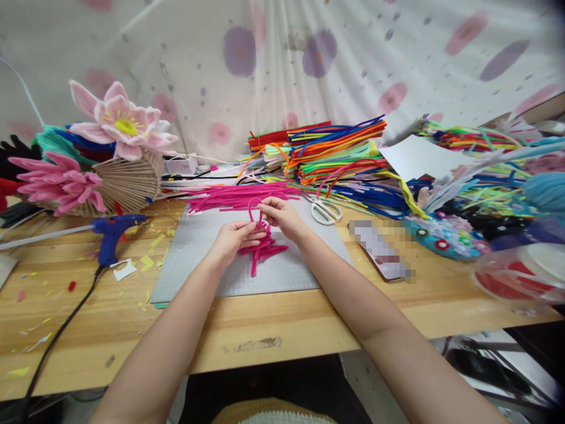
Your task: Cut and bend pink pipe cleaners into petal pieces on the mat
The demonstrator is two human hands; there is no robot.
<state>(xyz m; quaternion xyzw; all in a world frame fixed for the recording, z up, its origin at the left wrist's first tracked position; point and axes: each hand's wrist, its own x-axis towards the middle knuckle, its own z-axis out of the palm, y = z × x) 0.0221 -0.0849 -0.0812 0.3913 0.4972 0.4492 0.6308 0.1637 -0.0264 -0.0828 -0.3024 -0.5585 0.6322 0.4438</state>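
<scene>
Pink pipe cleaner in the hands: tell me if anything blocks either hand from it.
Nothing does. The left hand and right hand both pinch the bent pink pipe cleaner directly, above the grey mat.

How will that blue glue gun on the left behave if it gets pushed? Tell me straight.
The blue glue gun stands propped on the wooden table, nozzle sideways, so a nudge would probably tip it. Its black cord trails off the near edge and may drag it back. It looks rigid and unlikely to roll.
</scene>
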